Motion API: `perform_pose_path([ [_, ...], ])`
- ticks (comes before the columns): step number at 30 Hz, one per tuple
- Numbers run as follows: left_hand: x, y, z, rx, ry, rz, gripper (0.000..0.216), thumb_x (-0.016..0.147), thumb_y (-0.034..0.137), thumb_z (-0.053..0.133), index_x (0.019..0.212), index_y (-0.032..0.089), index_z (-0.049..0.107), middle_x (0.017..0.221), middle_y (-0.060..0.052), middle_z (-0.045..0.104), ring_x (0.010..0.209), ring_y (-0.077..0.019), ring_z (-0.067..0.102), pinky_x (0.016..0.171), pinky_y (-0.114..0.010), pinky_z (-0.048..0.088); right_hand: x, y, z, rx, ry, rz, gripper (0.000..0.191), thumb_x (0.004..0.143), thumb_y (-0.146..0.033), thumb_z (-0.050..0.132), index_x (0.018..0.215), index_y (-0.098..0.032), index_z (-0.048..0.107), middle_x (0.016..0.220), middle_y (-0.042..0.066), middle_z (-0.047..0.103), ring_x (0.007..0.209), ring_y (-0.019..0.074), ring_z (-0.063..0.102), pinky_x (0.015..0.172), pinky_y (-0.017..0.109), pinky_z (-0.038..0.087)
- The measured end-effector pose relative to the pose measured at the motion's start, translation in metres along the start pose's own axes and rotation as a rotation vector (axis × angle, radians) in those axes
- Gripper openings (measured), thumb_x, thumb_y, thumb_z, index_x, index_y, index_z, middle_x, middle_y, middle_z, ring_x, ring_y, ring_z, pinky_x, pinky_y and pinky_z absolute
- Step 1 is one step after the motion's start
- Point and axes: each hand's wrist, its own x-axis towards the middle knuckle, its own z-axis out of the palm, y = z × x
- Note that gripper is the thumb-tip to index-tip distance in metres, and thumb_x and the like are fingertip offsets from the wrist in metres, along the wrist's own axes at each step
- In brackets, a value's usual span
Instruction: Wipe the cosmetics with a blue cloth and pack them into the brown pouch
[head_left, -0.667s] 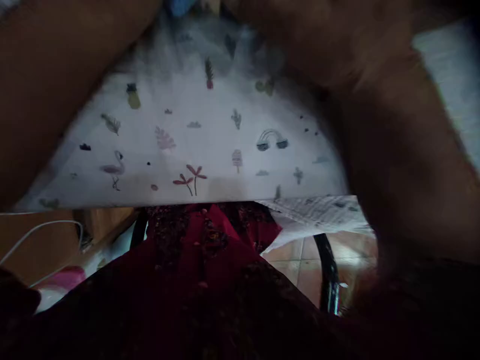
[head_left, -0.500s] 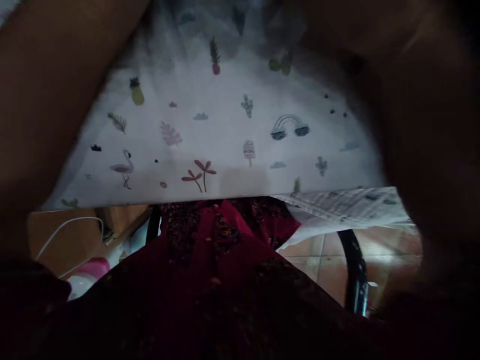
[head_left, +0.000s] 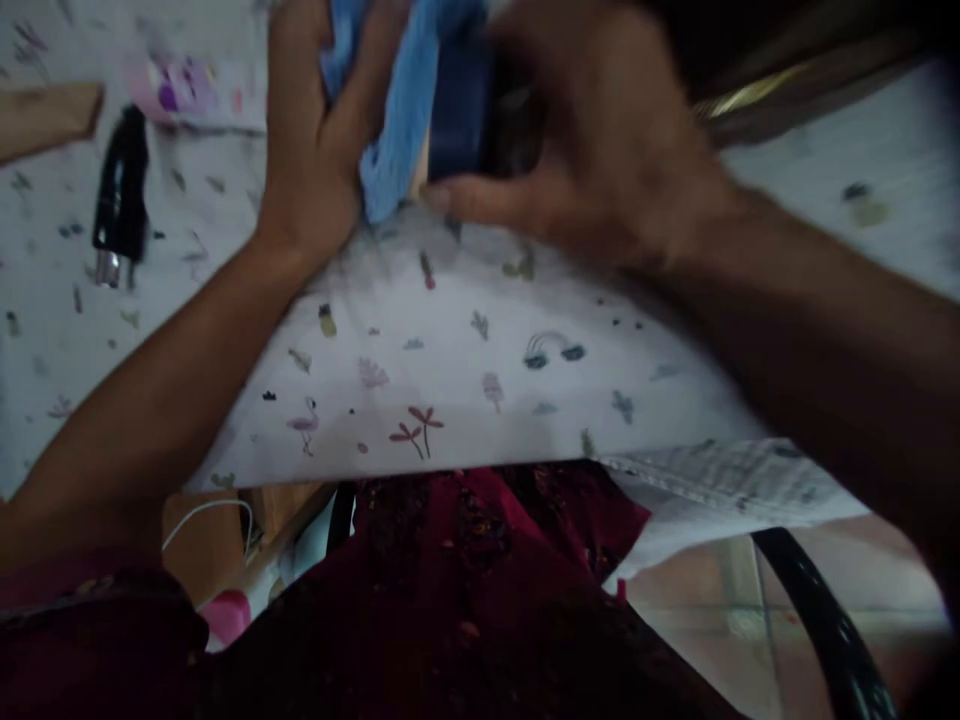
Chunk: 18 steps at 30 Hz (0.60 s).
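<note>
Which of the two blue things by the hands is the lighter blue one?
The cloth in the left hand: it is light blue, while the boxy object in the right hand is dark navy.

At the frame's upper middle, a cloth (head_left: 401,130) and, right of it, a block (head_left: 459,105) sit between the left hand (head_left: 304,160) and right hand (head_left: 607,150), over the surface (head_left: 480,435). Upper left on it: a strip (head_left: 45,118), tool (head_left: 122,190) and packet (head_left: 199,92), left to right.

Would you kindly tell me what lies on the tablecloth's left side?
A silver-tipped black object, purple-patterned packet and brown strip; anything beneath the left hand is covered.
</note>
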Motion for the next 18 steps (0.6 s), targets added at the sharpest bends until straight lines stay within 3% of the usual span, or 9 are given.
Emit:
perform_pose_path([
  [2,-0.003,0.013,0.002,-0.146,0.049,-0.015,0.051,0.096,0.060,0.038,0.101,0.014,0.059,0.090,0.003,0.054,0.116,-0.0159,0.058,0.111,-0.039,0.034,0.001,-0.008,-0.002,-0.134,-0.030,0.021,0.069,0.083,-0.054,0.067,0.129,-0.004,0.054,0.127,0.011,0.058,0.117,0.0243,0.056,0.102,0.040,0.043],
  [4,-0.008,0.019,0.005,-0.262,0.091,-0.008,0.050,0.094,0.064,0.046,0.083,0.017,0.056,0.079,0.003,0.053,0.092,-0.0142,0.061,0.095,-0.034,0.046,0.002,-0.009,0.000,-0.096,-0.008,-0.011,0.061,0.080,-0.047,0.076,0.122,-0.007,0.058,0.118,0.014,0.060,0.106,0.0247,0.062,0.094,0.040,0.051],
  [7,-0.011,0.024,0.007,-0.343,0.101,-0.007,0.046,0.093,0.062,0.052,0.075,0.020,0.052,0.071,0.003,0.050,0.073,-0.0127,0.054,0.076,-0.028,0.047,0.002,-0.005,0.005,-0.009,0.061,-0.058,0.054,0.078,-0.042,0.078,0.120,-0.015,0.057,0.114,0.010,0.061,0.100,0.0250,0.064,0.090,0.041,0.054],
  [10,-0.010,0.028,0.004,-0.381,0.065,-0.050,0.041,0.095,0.056,0.052,0.075,0.020,0.054,0.072,0.003,0.053,0.072,-0.0138,0.054,0.072,-0.026,0.046,0.002,-0.003,0.006,0.042,0.062,-0.045,0.051,0.079,-0.037,0.076,0.119,-0.013,0.056,0.113,0.012,0.060,0.098,0.0260,0.065,0.089,0.042,0.055],
  [18,-0.012,0.031,0.002,-0.401,0.025,-0.104,0.031,0.097,0.044,0.050,0.081,0.019,0.059,0.081,0.000,0.063,0.083,-0.0178,0.059,0.082,-0.028,0.047,0.002,-0.017,-0.001,0.179,0.032,0.076,0.051,0.075,-0.029,0.077,0.119,-0.015,0.055,0.117,0.012,0.059,0.106,0.0254,0.062,0.095,0.041,0.052],
])
